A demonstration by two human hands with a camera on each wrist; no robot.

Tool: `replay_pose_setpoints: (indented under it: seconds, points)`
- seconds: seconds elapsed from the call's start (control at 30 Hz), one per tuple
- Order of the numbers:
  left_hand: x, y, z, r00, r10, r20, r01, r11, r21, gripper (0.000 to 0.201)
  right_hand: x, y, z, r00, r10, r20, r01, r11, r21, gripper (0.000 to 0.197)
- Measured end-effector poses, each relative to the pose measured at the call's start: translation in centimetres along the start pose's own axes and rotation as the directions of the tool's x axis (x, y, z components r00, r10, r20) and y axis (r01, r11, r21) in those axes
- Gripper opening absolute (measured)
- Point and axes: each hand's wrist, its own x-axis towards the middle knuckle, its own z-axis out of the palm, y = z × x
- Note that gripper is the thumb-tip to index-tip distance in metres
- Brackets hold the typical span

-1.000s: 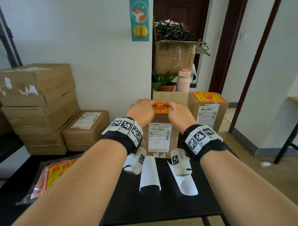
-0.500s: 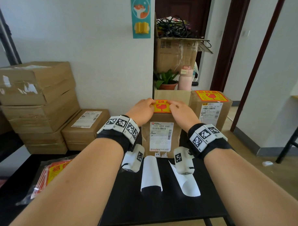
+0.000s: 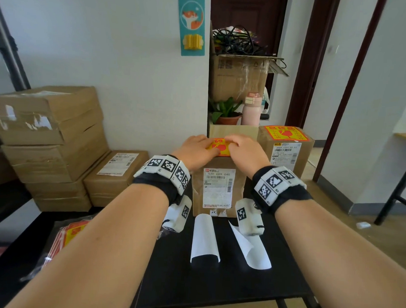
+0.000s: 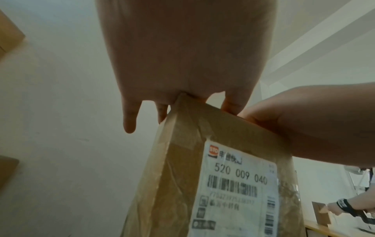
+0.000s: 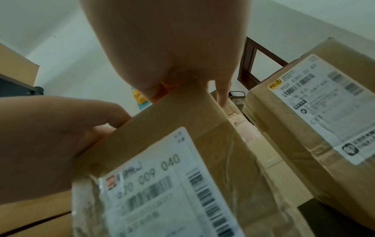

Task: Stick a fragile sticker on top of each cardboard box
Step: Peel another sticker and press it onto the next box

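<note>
A tall cardboard box (image 3: 197,188) with a white shipping label stands on the black table (image 3: 216,285). A red and yellow fragile sticker (image 3: 219,147) lies on its top. My left hand (image 3: 194,149) and right hand (image 3: 246,149) both press flat on the sticker from either side, fingers straight. The wrist views show the same box (image 4: 178,176) (image 5: 213,128) from below, with my left hand (image 4: 182,64) and right hand (image 5: 168,48) resting on its top edge. A second box (image 3: 286,150) to the right carries a fragile sticker (image 3: 284,133) on top.
Two white peeled backing sheets (image 3: 205,238) (image 3: 251,247) lie on the table in front of the box. A bag of spare stickers (image 3: 65,236) sits at the left. Stacked cardboard boxes (image 3: 48,134) stand along the left wall; a plant and pink bottle (image 3: 251,109) are behind.
Both hands have slid inward over the sticker, so that they cover more of it than half a second ago. The box has not moved.
</note>
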Motion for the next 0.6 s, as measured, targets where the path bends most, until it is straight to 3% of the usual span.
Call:
replay_pose_setpoints:
  seconds: [0.13, 0.3, 0.43, 0.5, 0.6]
  points:
    - [0.1, -0.5, 0.2, 0.999, -0.024, 0.031, 0.023, 0.999, 0.045, 0.059, 0.9, -0.5, -0.3, 0.988, 0.014, 0.153, -0.010, 1.000, -0.024, 0.042]
    - [-0.1, -0.4, 0.4, 0.999, -0.031, 0.020, 0.030, 0.999, 0.045, 0.065, 1.7, -0.3, 0.1, 0.993, 0.020, 0.116, -0.016, 0.999, -0.038, 0.038]
    - [-0.2, -0.2, 0.5, 0.999, -0.024, 0.024, 0.023, 0.999, 0.029, 0.058, 1.8, -0.1, 0.3, 0.990, 0.006, 0.139, -0.001, 0.999, -0.036, 0.041]
    - [-0.4, -0.1, 0.4, 0.999, -0.025, 0.034, 0.024, 0.999, 0.025, 0.057, 1.6, 0.3, 0.3, 0.995, -0.022, 0.094, 0.025, 0.999, -0.037, 0.040]
    - [-0.7, 0.0, 0.5, 1.000, 0.002, 0.023, -0.003, 1.000, 0.008, 0.055, 0.8, 1.1, 0.4, 0.992, -0.069, -0.108, 0.066, 0.997, -0.033, 0.033]
